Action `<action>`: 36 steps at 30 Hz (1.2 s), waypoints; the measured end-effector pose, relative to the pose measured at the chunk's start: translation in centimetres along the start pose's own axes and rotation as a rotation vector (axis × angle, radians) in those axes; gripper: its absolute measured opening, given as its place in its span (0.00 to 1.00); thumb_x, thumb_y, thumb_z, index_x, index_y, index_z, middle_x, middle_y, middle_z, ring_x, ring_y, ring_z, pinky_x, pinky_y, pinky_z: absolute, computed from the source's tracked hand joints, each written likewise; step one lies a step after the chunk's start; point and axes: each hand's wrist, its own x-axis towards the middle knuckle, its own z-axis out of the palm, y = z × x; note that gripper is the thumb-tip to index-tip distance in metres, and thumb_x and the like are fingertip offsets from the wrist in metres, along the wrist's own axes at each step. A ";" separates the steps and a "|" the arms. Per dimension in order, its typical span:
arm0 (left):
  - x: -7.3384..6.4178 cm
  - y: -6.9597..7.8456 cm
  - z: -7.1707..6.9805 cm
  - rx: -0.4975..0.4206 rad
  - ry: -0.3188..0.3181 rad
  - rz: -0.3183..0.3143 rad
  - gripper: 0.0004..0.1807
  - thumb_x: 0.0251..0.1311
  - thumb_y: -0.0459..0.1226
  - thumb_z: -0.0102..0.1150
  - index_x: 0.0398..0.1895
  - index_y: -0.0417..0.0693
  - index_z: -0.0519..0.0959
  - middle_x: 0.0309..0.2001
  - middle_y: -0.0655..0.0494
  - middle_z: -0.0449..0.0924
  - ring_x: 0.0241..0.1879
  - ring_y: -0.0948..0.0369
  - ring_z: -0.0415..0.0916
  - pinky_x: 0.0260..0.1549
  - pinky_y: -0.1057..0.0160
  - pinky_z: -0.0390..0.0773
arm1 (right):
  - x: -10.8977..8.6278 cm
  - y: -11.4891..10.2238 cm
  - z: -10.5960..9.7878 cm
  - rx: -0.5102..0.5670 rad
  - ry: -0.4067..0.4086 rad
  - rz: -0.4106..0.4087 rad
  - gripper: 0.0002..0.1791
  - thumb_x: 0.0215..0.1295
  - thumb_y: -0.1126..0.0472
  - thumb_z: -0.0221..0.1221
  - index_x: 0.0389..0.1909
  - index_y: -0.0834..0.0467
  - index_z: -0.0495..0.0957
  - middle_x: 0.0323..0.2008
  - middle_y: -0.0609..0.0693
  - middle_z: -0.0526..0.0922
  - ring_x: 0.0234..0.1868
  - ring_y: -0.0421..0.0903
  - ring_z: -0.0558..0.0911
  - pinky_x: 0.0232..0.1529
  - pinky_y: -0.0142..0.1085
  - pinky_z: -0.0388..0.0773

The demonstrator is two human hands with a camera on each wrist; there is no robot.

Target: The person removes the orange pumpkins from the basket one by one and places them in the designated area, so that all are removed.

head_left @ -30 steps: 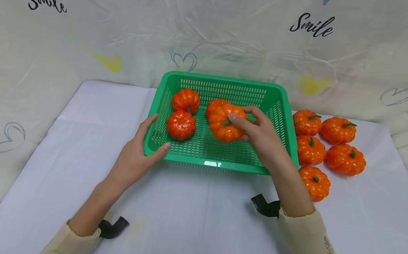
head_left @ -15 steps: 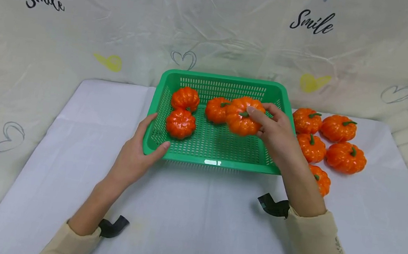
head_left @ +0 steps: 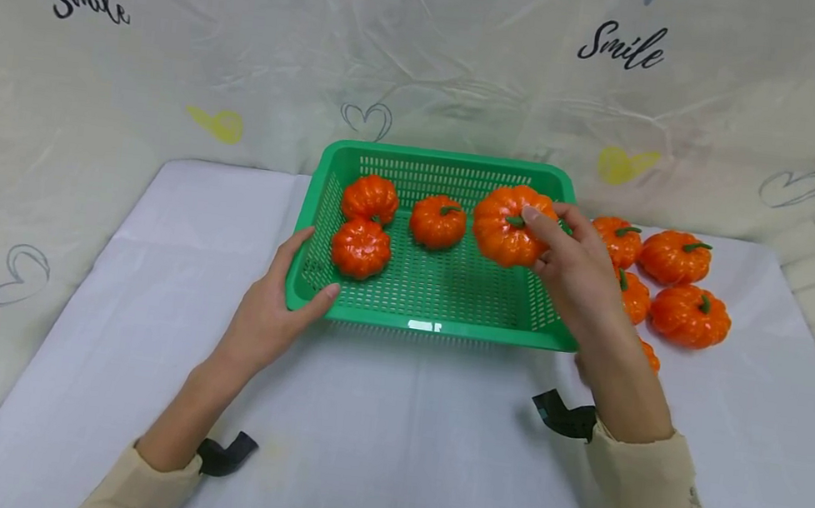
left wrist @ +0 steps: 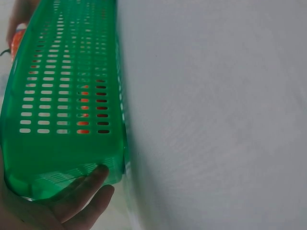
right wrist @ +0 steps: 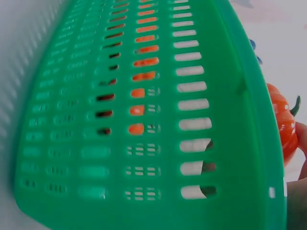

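My right hand holds an orange toy pumpkin with a green stem, thumb on top, over the right part of a green plastic basket. In the right wrist view that pumpkin shows above the basket's rim. Inside the basket are a pumpkin at the back left, a redder one in front of it, and another near the middle. My left hand grips the basket's front left corner, thumb at the front rim; its fingers reach round the outside in the left wrist view.
Several more orange pumpkins lie on the white cloth-covered table to the right of the basket, some partly hidden by my right hand and forearm. A pale printed sheet hangs behind the table.
My right hand has carried its pumpkin rightward and slightly back across the basket, uncovering the pumpkin near the middle. My left hand keeps its hold on the corner.
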 end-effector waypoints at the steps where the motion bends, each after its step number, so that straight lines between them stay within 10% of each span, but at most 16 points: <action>1: 0.0 0.0 0.0 0.000 -0.002 -0.001 0.45 0.69 0.61 0.58 0.83 0.78 0.45 0.75 0.48 0.69 0.59 0.49 0.77 0.48 0.55 0.79 | -0.1 0.0 -0.1 0.001 0.005 0.001 0.17 0.74 0.47 0.62 0.52 0.51 0.71 0.56 0.46 0.72 0.55 0.44 0.73 0.50 0.28 0.75; 14: 0.0 -0.1 0.2 0.009 0.004 -0.003 0.45 0.68 0.62 0.59 0.82 0.82 0.45 0.70 0.47 0.74 0.55 0.49 0.78 0.45 0.56 0.79 | -1.6 -0.6 -2.6 -0.024 0.030 -0.032 0.24 0.76 0.47 0.60 0.66 0.51 0.68 0.63 0.47 0.70 0.59 0.46 0.73 0.52 0.26 0.80; 25: -0.3 -0.4 -0.1 0.026 -0.004 -0.018 0.46 0.68 0.62 0.59 0.83 0.80 0.46 0.71 0.43 0.73 0.56 0.47 0.78 0.49 0.52 0.80 | -2.3 0.1 -4.7 0.055 0.034 -0.062 0.15 0.77 0.52 0.59 0.57 0.53 0.72 0.53 0.44 0.74 0.45 0.41 0.74 0.39 0.28 0.73; 36: -1.0 -0.9 0.0 0.006 0.002 -0.034 0.45 0.68 0.63 0.58 0.82 0.82 0.45 0.79 0.51 0.63 0.65 0.47 0.74 0.57 0.43 0.81 | -3.5 0.1 -7.0 0.083 0.010 -0.151 0.12 0.81 0.58 0.53 0.58 0.55 0.74 0.51 0.45 0.78 0.49 0.42 0.78 0.48 0.29 0.80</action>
